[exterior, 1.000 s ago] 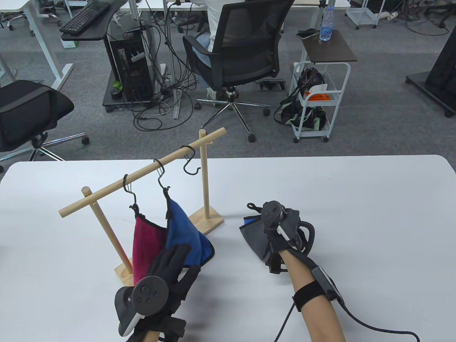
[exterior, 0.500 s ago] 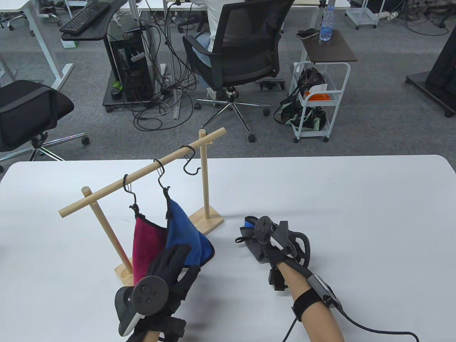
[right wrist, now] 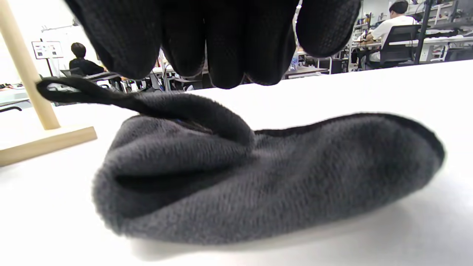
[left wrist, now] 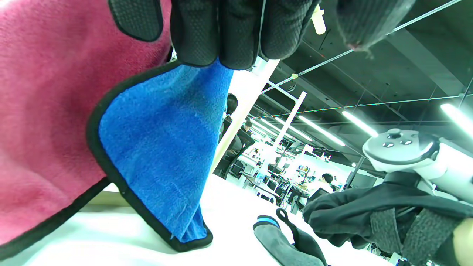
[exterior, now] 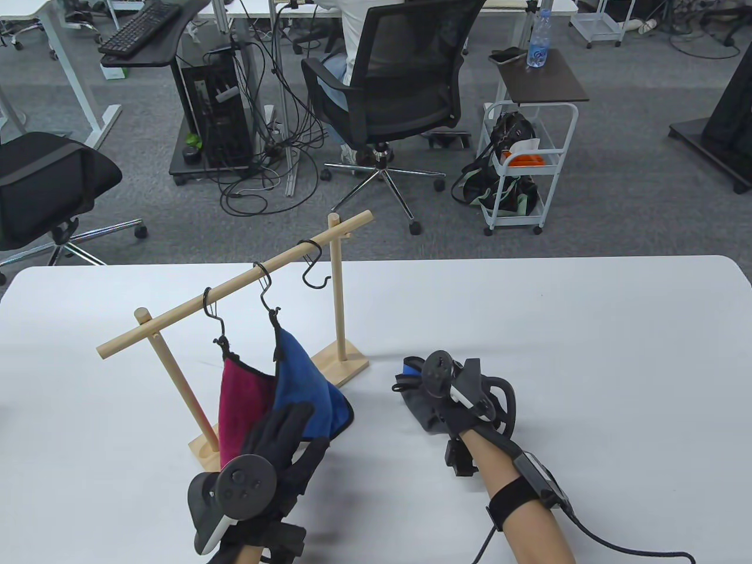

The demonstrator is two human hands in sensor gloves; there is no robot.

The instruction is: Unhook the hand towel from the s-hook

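A wooden rack [exterior: 235,285] carries three black S-hooks. The left hook [exterior: 212,308] holds a pink towel [exterior: 241,399] and the middle hook [exterior: 267,294] holds a blue towel [exterior: 299,376]. The right hook [exterior: 311,267] is bare. My left hand [exterior: 288,435] is open, its fingers [left wrist: 218,37] touching the blue towel's [left wrist: 159,147] lower part, thumb apart. A grey towel [exterior: 414,405] lies bunched on the table, off the rack. My right hand [exterior: 437,411] hovers over it, and its fingers [right wrist: 221,55] hang just above the grey towel [right wrist: 258,177], apart from it.
The rack's wooden base [exterior: 341,358] and post [right wrist: 22,74] stand just left of the grey towel. The white table [exterior: 587,352] stretches to the right. Office chairs, a cart and cables stand on the floor beyond the far edge.
My right hand slid left over the grey towel and bunched it up, and its fingers now hang just off it. My left hand has stayed at the blue towel.
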